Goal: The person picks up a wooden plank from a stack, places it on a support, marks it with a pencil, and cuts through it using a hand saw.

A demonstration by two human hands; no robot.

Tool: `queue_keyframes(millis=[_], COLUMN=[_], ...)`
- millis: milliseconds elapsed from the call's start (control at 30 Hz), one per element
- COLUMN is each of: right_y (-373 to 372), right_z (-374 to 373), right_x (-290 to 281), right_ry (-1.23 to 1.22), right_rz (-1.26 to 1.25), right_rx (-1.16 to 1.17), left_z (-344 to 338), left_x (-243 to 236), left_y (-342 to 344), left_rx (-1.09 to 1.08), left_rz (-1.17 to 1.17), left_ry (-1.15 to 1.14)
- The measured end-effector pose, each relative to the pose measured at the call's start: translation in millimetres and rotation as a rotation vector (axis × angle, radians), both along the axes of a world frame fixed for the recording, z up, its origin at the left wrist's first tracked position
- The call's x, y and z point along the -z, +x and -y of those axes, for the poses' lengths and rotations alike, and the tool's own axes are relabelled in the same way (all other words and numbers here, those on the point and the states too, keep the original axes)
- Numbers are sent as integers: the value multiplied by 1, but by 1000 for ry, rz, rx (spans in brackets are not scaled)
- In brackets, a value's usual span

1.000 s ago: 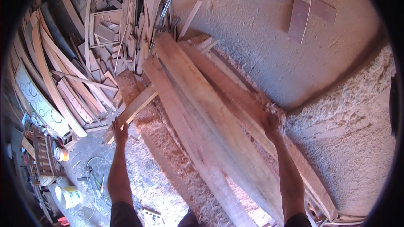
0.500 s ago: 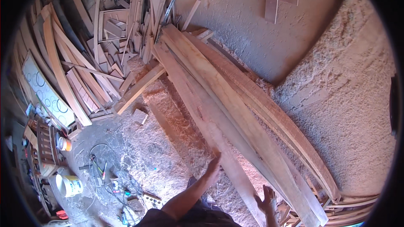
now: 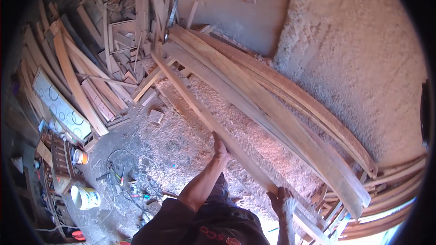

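Note:
A long wooden plank slants across the middle, its narrow edge turned up. My left hand is closed around its near side, about halfway along. Closer to my body, my right hand grips the same plank, with part of its fingers hidden. The plank's far end reaches the scrap wood by a short crosswise beam. Just to the right, and apart from the held plank, lies a stack of long boards on the same slant.
Wood shavings cover the ground between plank and stack, with a large sawdust heap at right. Offcuts and leaning boards fill the far left. A white bucket, cables and tools lie near left. More boards sit at lower right.
The plank has come away from the stack toward the left and tipped onto its edge. Both hands, which were open against it, have closed on it. My view has shifted slightly.

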State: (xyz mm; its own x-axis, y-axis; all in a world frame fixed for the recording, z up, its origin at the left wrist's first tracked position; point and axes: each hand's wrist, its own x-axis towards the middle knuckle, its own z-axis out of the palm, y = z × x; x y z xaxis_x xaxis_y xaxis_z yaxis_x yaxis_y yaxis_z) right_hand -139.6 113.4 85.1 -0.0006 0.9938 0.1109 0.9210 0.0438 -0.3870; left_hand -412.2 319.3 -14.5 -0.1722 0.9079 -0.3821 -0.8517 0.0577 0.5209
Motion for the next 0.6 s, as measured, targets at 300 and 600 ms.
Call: queue_keyframes(millis=[300,600], right_y=[-43,79], right_z=[1,159], right_x=[14,-47], right_ry=[-105,272], right_rz=[82,96], right_rx=[-32,618], left_z=[157,127], left_x=[18,-74], left_y=[88,95], left_rx=[648,178], left_rz=[347,-96], left_ry=[-88,-521])
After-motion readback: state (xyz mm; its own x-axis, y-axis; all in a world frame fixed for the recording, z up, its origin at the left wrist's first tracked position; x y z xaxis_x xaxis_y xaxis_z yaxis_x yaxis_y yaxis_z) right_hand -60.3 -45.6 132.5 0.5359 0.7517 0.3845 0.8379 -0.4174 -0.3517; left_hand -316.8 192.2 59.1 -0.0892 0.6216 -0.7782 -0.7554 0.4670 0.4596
